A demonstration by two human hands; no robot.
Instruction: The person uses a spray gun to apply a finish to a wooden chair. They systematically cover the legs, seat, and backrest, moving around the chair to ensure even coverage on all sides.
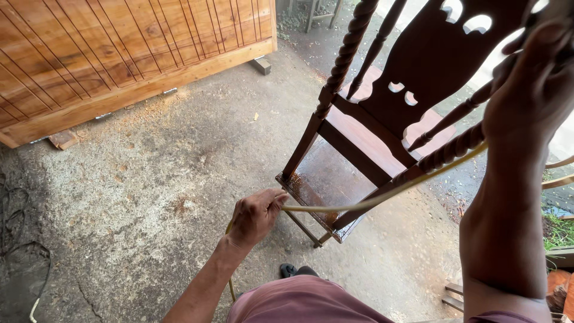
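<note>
At the bottom centre of the frame a maroon-clad lap [299,302] fills the nearest edge, with the dark toe of a shoe [290,270] just above it on the concrete floor [149,197]. From the lower centre the left forearm rises to the left hand [256,216], which is curled shut, pinching a thin yellowish cane strip [359,203] between thumb and fingers; a short tail of the strip drops below the wrist towards the floor. The strip runs taut from that hand rightwards and upwards across the lower rail of a dark wooden chair [359,137], past a twisted spindle [445,152], towards the right hand [535,84] at the upper right of the frame. That hand is raised close to the camera, seen from the back and partly blurred; its fingers are bent around something at the chair's back, but I cannot tell whether they grip the strip or the wood. The chair stands tilted in the centre and upper right, its carved back splat pierced with cut-outs, its seat glossy. Farther off, in the upper left, a large panel of slatted reddish wood [119,54] rests on small blocks, with sawdust scattered on the floor beside it.
</note>
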